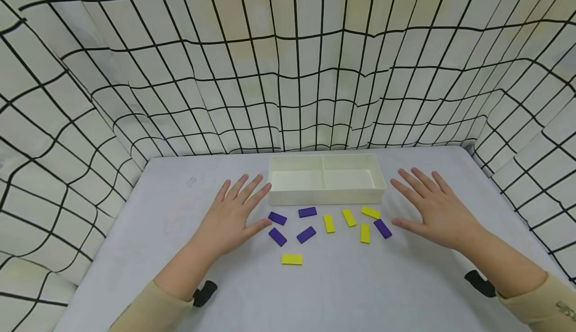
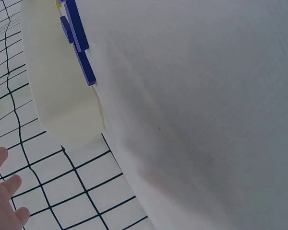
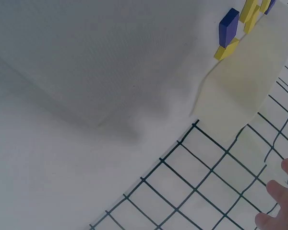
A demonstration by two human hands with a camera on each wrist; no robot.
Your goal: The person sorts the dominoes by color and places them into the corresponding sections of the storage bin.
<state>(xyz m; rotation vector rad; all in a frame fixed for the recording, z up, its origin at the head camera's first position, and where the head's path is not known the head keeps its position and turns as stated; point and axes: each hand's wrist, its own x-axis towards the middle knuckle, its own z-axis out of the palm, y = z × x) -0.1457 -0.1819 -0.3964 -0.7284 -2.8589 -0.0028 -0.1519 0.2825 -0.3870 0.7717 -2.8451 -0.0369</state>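
My left hand [image 1: 228,223] is spread with straight fingers to the left of the loose blocks. Its thumb tip lies beside a purple block [image 1: 278,218] in the head view; whether they touch I cannot tell. On the other side, my right hand [image 1: 438,213] is also spread, its thumb pointing at another purple block [image 1: 383,228]. Neither hand holds anything. Between them lie several purple and yellow blocks, among them a yellow block [image 1: 292,259] nearest to me. Behind the blocks stands a white two-compartment box [image 1: 326,196]. Only some fingertips [image 2: 12,186] show in the left wrist view.
A white-covered table [image 1: 333,297] carries everything. Black netting [image 1: 297,77] over pale walls rises behind the table and along both sides. Dark wrist straps [image 1: 204,293] show at both sleeve cuffs. The box stands near the table's far edge.
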